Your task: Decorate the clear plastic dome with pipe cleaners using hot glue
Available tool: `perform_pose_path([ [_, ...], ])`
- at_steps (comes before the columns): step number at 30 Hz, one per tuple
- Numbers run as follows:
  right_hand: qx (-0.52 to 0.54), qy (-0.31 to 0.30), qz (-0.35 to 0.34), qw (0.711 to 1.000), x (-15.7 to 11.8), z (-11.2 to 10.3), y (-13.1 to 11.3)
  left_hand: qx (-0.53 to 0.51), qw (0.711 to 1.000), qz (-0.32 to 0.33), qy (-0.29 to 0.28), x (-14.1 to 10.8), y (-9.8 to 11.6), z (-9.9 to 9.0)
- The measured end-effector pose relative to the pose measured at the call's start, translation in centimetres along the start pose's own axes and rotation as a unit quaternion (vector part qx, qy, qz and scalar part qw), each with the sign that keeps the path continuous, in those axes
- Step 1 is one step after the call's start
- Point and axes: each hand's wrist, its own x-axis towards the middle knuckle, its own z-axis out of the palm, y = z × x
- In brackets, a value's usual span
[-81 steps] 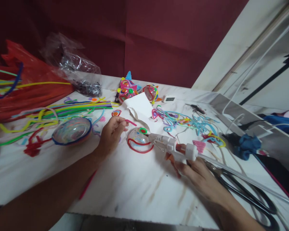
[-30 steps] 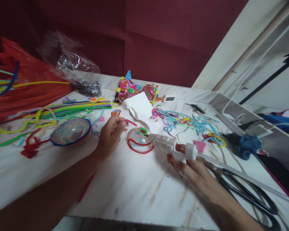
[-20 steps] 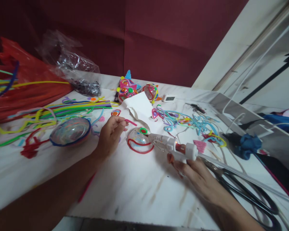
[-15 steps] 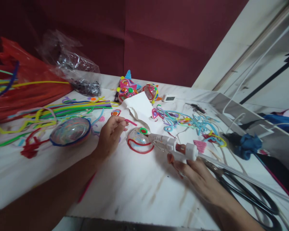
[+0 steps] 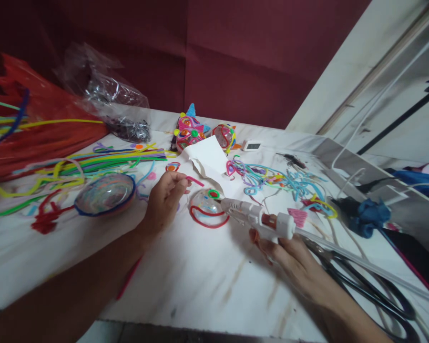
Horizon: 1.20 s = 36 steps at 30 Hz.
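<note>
Between the thumb and fingers of my left hand [image 5: 166, 197] is a pink pipe cleaner [image 5: 196, 181], one end sticking out to the right. My right hand [image 5: 289, 255] grips a white hot glue gun [image 5: 248, 213], its nozzle at the right side of a clear plastic dome [image 5: 205, 206]. I cannot tell whether the tip touches the dome. A red pipe cleaner [image 5: 209, 225] curves along the dome's front, and a green ring with a red centre [image 5: 213, 194] sits on its top. Left of my left hand lies a clear bowl with a blue rim [image 5: 105, 194].
Black-handled scissors [image 5: 364, 281] lie under my right forearm. Loose pipe cleaners [image 5: 128, 159] spread at the left, with a tangle of coloured pieces [image 5: 271, 176] at the right. Behind a white paper [image 5: 210, 155] stand decorated balls [image 5: 189, 133]. A red bag [image 5: 50, 124] rests far left.
Almost nothing differs. Both hands, the glue gun and the dome hold nearly the same places, with only a slight shift of the view.
</note>
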Motion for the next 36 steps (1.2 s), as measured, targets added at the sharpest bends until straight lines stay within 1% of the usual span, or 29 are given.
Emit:
perform_pose_path([
  [7, 0.004, 0.001, -0.001, 1.0, 0.0, 0.0, -0.3, 0.001, 1.0, -0.002, -0.004, 0.0, 0.0, 0.0],
  [10, -0.005, -0.008, 0.015, 1.0, 0.0, -0.1, -0.4, 0.001, 1.0, 0.0, -0.004, 0.0, 0.2, 0.0],
  [13, -0.011, -0.01, 0.022, 1.0, 0.0, -0.1, 0.0, 0.005, 1.0, 0.002, -0.006, 0.0, 0.4, -0.1],
  [17, -0.018, 0.006, 0.024, 1.0, -0.3, 0.2, 0.9, 0.008, 1.0, -0.001, -0.004, 0.0, 0.5, 0.0],
  [21, -0.019, -0.001, 0.038, 0.999, -0.5, 0.3, 1.3, 0.001, 1.0, 0.0, 0.0, 0.0, 0.5, 0.1],
  [29, -0.018, -0.01, 0.037, 0.999, -0.5, 0.0, 0.6, -0.006, 1.0, 0.001, -0.004, 0.0, 0.6, 0.1],
  [32, -0.022, -0.01, 0.038, 0.999, -0.6, 0.0, 0.8, -0.004, 1.0, -0.001, -0.001, 0.0, 0.6, 0.0],
  [36, -0.017, 0.004, 0.029, 0.999, -0.6, 0.1, 1.2, 0.0, 1.0, -0.003, 0.0, 0.0, 0.5, -0.1],
])
